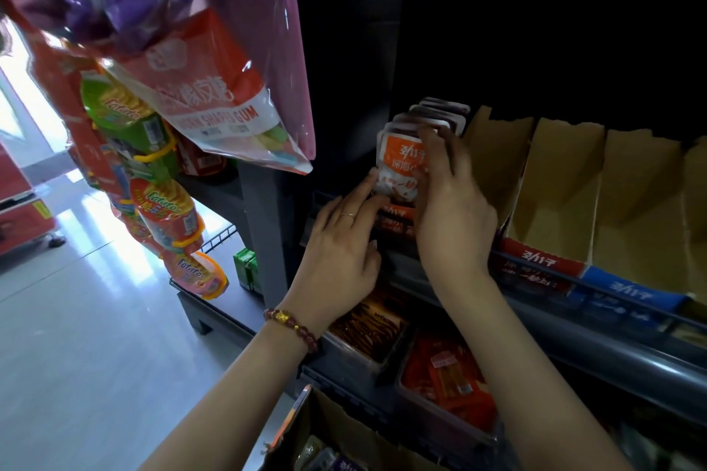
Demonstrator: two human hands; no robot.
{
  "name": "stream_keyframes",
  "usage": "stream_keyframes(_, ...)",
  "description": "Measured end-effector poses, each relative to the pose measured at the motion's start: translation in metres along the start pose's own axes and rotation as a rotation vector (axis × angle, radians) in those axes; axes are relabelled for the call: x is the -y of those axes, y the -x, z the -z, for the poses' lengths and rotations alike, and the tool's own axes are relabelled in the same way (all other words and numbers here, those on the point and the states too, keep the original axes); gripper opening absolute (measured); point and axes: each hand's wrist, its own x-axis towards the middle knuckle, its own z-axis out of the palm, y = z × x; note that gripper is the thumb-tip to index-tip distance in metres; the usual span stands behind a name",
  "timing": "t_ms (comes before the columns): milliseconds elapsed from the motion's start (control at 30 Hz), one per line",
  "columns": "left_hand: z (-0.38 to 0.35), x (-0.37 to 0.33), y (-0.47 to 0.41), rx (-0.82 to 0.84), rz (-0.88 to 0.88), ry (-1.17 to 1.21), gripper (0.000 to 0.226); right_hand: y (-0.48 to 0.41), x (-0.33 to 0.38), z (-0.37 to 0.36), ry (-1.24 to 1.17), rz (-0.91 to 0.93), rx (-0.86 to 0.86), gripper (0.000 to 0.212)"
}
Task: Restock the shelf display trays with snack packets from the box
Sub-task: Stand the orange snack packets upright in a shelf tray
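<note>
A row of orange and white snack packets (401,164) stands upright in the leftmost cardboard display tray (396,220) on the dark shelf. My right hand (451,203) grips the front packets from the right side, fingers curled over their top edge. With straight fingers, my left hand (344,245) touches the lower left of the front packet and the tray's front. More packets (443,113) line up behind. The open cardboard box (325,428) sits at the bottom, with packets inside it.
To the right stand cardboard trays (551,203) with red and blue fronts, no packets visible inside. Clear bins of red and brown snacks (447,379) fill the shelf below. Hanging snack bags (199,88) and potato crisp cups (168,210) dangle at the left over a grey floor.
</note>
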Motion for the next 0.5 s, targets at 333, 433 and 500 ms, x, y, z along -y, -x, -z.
stream_keyframes(333,-0.005,-0.005,-0.014,-0.036,0.108,0.319,0.032,0.018,0.009,-0.005,-0.119,0.028,0.029,0.071)
stream_keyframes(433,-0.009,-0.005,-0.016,-0.057,0.096,0.255,0.026,0.019,0.01,-0.005,-0.152,0.025,0.029,0.078)
stream_keyframes(500,-0.012,-0.004,-0.017,-0.058,0.089,0.204,0.025,0.019,0.01,-0.004,-0.155,0.025,0.038,0.077)
